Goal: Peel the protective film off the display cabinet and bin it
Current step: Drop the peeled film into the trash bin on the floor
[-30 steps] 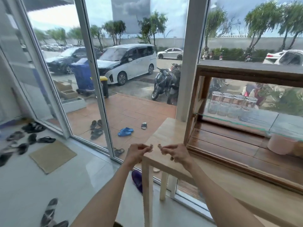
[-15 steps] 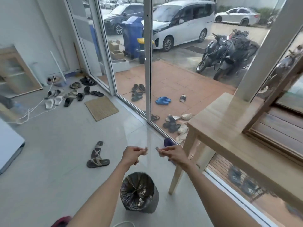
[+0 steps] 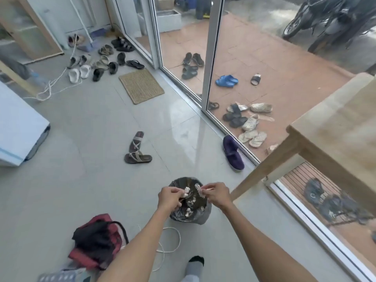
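A small round bin (image 3: 201, 216) lined with a black bag stands on the grey floor, with several whitish scraps inside. Both hands hover just over its opening. My left hand (image 3: 169, 197) and my right hand (image 3: 216, 195) each pinch an end of a small crumpled scrap of film (image 3: 197, 189), whitish at the fingertips. The display cabinet is out of view; only the pale wooden table (image 3: 335, 129) shows at the right.
The table's leg (image 3: 264, 169) slants down close to the right of the bin. A red-and-black bag (image 3: 97, 241) and a white cord (image 3: 171, 241) lie near my socked foot (image 3: 195, 263). Sandals (image 3: 138, 151), a purple slipper (image 3: 233, 153) and the glass wall (image 3: 213, 58) lie ahead.
My view has swung from the cabinet down to the floor. Both hands, still pinched together, moved from the table's corner to just above the bin.
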Tool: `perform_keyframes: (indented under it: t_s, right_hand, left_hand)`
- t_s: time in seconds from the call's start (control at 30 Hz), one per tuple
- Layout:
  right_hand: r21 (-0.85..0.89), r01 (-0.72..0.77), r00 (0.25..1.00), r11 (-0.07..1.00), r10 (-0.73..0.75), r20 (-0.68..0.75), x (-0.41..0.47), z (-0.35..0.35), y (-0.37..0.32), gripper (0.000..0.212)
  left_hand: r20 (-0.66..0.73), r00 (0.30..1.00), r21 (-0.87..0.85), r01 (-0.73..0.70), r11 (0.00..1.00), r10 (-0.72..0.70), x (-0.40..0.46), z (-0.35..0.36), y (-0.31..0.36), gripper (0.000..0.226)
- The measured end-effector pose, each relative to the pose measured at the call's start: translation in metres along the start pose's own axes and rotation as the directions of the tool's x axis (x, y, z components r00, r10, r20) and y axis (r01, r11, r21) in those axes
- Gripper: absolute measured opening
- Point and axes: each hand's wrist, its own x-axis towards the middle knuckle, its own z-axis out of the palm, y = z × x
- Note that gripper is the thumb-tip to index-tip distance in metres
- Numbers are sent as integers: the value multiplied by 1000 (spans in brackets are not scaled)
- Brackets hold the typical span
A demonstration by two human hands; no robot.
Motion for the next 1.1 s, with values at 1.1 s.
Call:
perform_keyframes:
  t_s: [1.1]
  right_hand:
    - [-301,359,843,883,-446,-302,-98,-214,-182,44]
  left_hand:
    - [202,727,440,-666,602,656,-113,-63,296,27]
